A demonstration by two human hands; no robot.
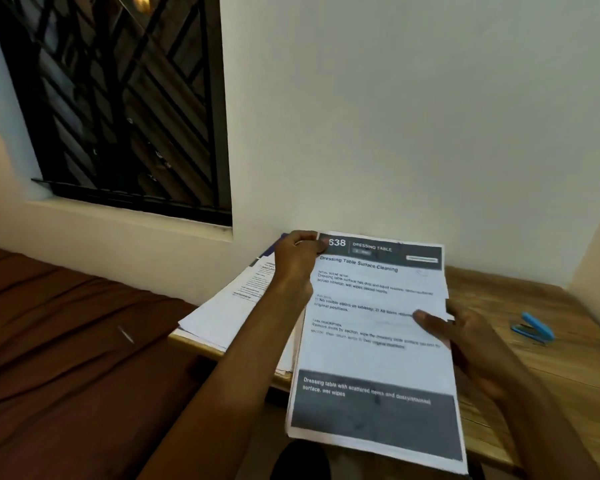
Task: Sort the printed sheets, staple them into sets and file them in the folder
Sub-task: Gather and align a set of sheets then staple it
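printed sheet (374,341): held up, tilted | paper stack (229,306): table's left | blue stapler (534,328): right

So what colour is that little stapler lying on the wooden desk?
The stapler is bright blue, seen in the head view, right of the held sheets.

Dim indoor light, soft blur, perhaps wide-angle edge bending.

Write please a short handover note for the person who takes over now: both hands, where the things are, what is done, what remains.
Left hand pinches the top corner of the held sheets; right hand grips their right edge, thumb on top.
Loose paper pile lies on the wooden table, left side, over a dark folder corner.
Blue stapler lies on the table, right, untouched.
Done: cannot tell whether any set is stapled.
Left: sort, staple, file.
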